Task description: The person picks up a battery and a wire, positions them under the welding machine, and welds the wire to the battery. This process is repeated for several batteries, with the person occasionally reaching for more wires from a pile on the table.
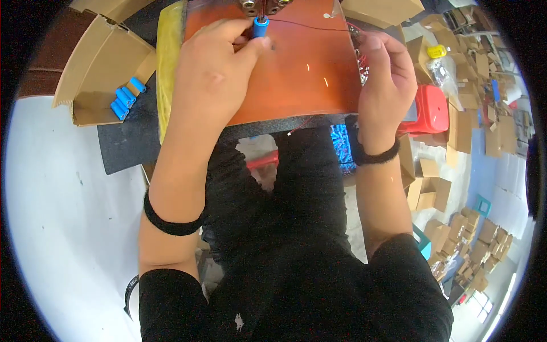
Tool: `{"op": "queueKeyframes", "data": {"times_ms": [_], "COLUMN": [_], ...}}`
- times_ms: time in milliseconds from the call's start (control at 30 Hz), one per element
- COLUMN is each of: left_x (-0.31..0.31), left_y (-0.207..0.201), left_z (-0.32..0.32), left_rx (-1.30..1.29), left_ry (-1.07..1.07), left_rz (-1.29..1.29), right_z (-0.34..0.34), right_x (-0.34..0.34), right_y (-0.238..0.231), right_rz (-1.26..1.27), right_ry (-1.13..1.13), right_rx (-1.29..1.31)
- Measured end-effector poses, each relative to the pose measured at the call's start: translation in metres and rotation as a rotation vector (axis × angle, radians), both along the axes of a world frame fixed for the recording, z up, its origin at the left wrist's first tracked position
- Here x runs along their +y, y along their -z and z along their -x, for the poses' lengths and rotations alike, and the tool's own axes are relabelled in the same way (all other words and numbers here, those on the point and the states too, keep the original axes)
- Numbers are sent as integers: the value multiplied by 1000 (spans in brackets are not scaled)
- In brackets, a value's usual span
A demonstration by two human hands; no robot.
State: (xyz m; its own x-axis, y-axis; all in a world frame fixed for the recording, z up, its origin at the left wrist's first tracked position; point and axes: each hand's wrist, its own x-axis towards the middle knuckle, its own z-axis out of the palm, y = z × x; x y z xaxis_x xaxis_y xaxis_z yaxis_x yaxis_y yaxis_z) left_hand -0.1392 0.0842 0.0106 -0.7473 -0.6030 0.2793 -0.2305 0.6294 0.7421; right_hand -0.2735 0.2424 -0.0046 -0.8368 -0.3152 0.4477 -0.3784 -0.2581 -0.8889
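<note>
My left hand [213, 71] pinches a blue cylindrical battery cell [260, 29] between thumb and fingers at the far side of the orange work mat [296, 80]. The cell's top end is right below the metal parts of a fixture [265, 5] at the upper edge. From there a thin dark wire [310, 27] stretches right to my right hand [387, 82], whose thumb and forefinger are closed on it. Under the right fingers lies a pile of small wires with white ends [363, 67], partly hidden by the hand.
At left, an open cardboard box [102, 74] holds several blue cells [122, 102]. A yellow edge [170, 62] borders the mat. Below the table edge at right is a container of blue cells [342, 148]. Further right are a red stool [433, 109] and many cardboard boxes [430, 191].
</note>
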Motion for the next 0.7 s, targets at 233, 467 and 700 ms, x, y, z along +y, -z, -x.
{"op": "queueKeyframes", "data": {"times_ms": [233,467,700], "left_x": [15,14,5], "left_y": [-4,-7,-12], "left_z": [-14,-15,-6], "left_rx": [80,102,-14], "left_ry": [80,173,88], "left_rz": [-280,-331,-70], "right_z": [3,-4,-3], "right_x": [10,-10,-21], "right_y": [-11,-26,-22], "right_rz": [-113,-91,-221], "right_ry": [-106,-300,-291], "right_rx": [217,-64,-65]}}
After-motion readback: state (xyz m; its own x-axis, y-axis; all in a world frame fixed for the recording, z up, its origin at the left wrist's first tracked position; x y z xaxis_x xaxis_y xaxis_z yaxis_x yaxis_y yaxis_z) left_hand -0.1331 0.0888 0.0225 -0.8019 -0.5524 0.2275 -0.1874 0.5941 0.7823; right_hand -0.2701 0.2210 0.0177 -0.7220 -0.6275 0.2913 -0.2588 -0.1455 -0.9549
